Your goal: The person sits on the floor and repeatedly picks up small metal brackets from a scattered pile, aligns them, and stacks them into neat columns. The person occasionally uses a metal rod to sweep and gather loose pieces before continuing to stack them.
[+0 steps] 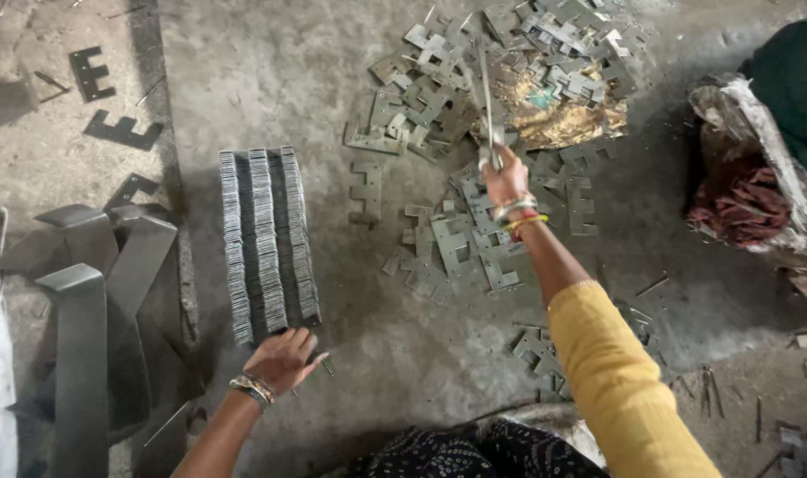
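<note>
My left hand [284, 356] rests with its fingers on the near end of a stack of thin E-shaped metal plates [269, 241], packed on edge in three rows on the concrete floor. My right hand [506, 180], with bangles at the wrist and a yellow sleeve behind it, is stretched forward and grips a long thin metal rod [486, 84]. The rod reaches into a loose heap of the same E-shaped plates [474, 97]. More loose plates [457, 243] lie scattered under my right wrist.
Bent grey metal pieces [94, 292] stand at the left. Two dark E-shaped plates [111, 102] lie at the far left. A sack with reddish scraps [744, 190] sits at the right. Golden debris [558, 119] lies under the heap. Small nails and plates [545, 354] litter the near floor.
</note>
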